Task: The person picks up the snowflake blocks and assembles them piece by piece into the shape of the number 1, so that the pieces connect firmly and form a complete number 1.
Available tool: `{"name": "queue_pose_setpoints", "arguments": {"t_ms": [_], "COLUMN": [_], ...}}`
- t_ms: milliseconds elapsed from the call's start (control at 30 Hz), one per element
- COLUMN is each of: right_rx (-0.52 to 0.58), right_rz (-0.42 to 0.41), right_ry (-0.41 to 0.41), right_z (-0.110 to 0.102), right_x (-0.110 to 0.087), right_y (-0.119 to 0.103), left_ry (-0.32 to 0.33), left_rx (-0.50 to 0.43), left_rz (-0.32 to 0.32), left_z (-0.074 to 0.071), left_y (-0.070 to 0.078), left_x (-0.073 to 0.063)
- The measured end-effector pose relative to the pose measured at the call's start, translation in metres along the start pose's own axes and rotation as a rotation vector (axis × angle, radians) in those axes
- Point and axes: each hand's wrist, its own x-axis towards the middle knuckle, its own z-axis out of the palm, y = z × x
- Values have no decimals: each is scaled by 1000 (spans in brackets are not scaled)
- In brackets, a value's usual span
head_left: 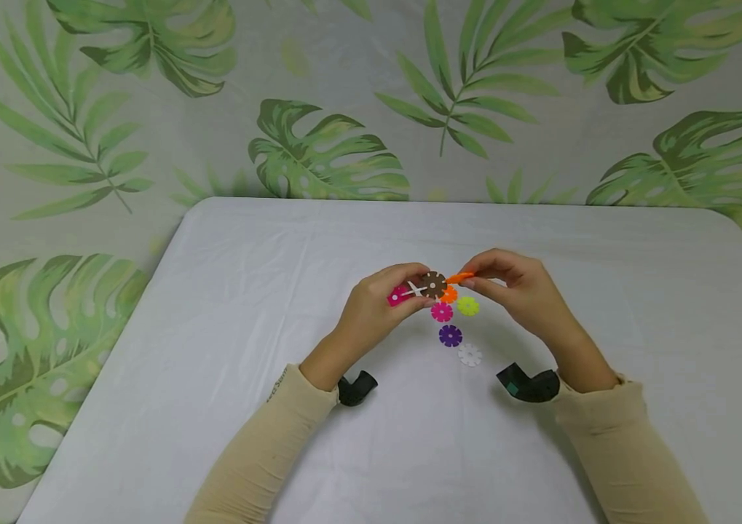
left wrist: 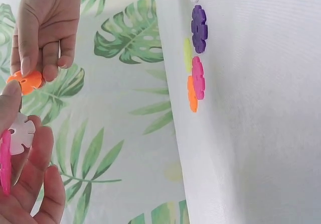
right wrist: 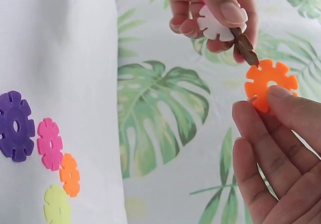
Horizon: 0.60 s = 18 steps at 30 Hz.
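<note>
Held above the table, my left hand [head_left: 380, 295] grips a short chain of notched plastic discs: a pink disc [head_left: 399, 295], a white disc [right wrist: 219, 24] and a brown disc [head_left: 434, 284], set crosswise into one another. Thumb and fingers of my right hand [head_left: 515, 287] pinch an orange disc [right wrist: 266, 81] by its edge. In the right wrist view that orange disc's rim meets the end of the brown disc; whether their slots are engaged I cannot tell. The left thumb lies over the white and brown discs.
Below the hands, loose discs lie on the white tablecloth [head_left: 213, 306]: a second orange one [right wrist: 69, 175], a pink one [head_left: 441, 311], a yellow one [head_left: 468, 306], a purple one [head_left: 450, 335] and a white one [head_left: 470, 354]. A leaf-patterned cloth [head_left: 325, 153] hangs behind.
</note>
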Motion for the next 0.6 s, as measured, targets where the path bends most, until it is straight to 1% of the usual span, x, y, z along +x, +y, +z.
{"name": "queue_pose_setpoints", "arguments": {"t_ms": [200,333,500,600], "right_rx": [-31,-46,-6,16], "right_rz": [3,-24,-83,-92], "right_ry": [22,52,62,59], "right_z": [4,6,9,10], "right_x": [-1,-1,-1,-1], "right_y": [-2,-2,-1,-1], "left_ry": [-12,-28,-46,-51], "left_rx": [-18,-46,-85,-89], "left_rz": [21,18,14,7], "left_z": [0,0,-1,-2], "left_y": [1,3,4,5], "left_x": [0,0,0,0]}}
